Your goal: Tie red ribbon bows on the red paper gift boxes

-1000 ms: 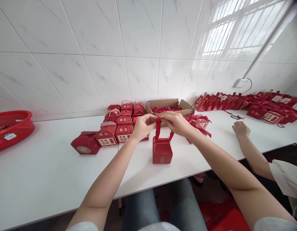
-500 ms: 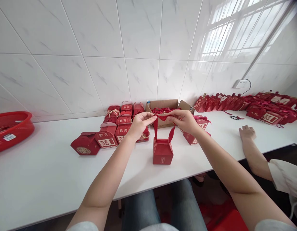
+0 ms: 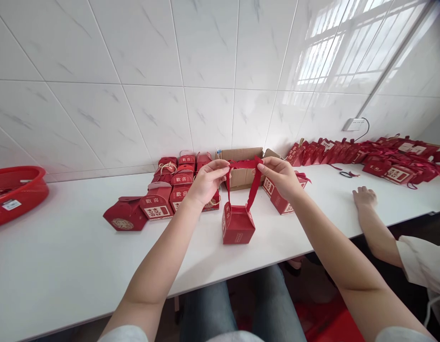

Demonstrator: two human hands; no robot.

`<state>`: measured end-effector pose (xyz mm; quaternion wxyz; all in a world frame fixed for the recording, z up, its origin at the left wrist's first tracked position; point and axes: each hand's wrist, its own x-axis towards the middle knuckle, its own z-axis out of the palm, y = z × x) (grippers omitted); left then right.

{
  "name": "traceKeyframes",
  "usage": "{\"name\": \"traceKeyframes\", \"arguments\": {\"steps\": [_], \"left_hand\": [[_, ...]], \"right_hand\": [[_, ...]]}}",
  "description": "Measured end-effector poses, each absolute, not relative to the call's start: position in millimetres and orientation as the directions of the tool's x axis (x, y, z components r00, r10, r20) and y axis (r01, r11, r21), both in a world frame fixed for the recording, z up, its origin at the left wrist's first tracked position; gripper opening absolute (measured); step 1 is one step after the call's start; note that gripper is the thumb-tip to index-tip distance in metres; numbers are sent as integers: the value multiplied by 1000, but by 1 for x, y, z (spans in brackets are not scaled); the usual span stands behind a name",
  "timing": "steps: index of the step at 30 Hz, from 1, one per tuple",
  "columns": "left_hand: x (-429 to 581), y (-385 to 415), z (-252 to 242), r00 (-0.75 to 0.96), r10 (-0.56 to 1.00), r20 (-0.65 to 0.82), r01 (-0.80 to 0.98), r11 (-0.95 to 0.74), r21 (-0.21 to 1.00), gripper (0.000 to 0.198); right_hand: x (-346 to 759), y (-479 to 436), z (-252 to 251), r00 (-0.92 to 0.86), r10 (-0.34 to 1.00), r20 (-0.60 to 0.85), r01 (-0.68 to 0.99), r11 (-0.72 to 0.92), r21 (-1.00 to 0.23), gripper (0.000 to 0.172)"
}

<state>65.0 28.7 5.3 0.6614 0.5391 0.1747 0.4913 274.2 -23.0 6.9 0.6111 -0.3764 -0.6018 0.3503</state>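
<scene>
A small red gift box (image 3: 238, 230) sits on the white table in front of me. Red ribbon (image 3: 254, 189) rises from both sides of its top and spans between my hands above it. My left hand (image 3: 210, 179) pinches the ribbon at the left, thumb against fingers. At the right, my right hand (image 3: 278, 175) grips the other part of it between thumb and fingers. Behind my hands stands an open cardboard box (image 3: 241, 178) with red ribbon in it. Just right of it is another red gift box (image 3: 279, 198), partly hidden by my right hand.
Several red boxes (image 3: 157, 202) stand grouped at the left, with a tilted one (image 3: 125, 213) beside them. A red plastic basin (image 3: 23, 194) is at far left. Many finished-looking boxes (image 3: 394, 159), scissors (image 3: 346, 174) and another person's hand (image 3: 365, 197) are at right.
My hands have moved slightly apart, and the ribbon between them is more spread out. My right hand has shifted right. The small box has turned a little, showing more of its left side.
</scene>
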Motion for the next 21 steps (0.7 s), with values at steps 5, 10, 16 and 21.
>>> {"name": "traceKeyframes", "arguments": {"steps": [5, 10, 16, 21], "left_hand": [[68, 30, 4, 320, 882, 346, -485, -161, 859, 16], [66, 31, 2, 261, 879, 399, -454, -253, 854, 22], [68, 26, 7, 74, 842, 535, -324, -487, 811, 18], [69, 22, 15, -36, 748, 662, -177, -657, 733, 11]], "right_hand": [[276, -23, 6, 30, 886, 462, 22, 461, -887, 21], [277, -25, 6, 63, 886, 460, 36, 458, -888, 22], [272, -26, 11, 72, 876, 477, 41, 475, -879, 23], [272, -26, 12, 70, 874, 482, 41, 480, -876, 22]]}}
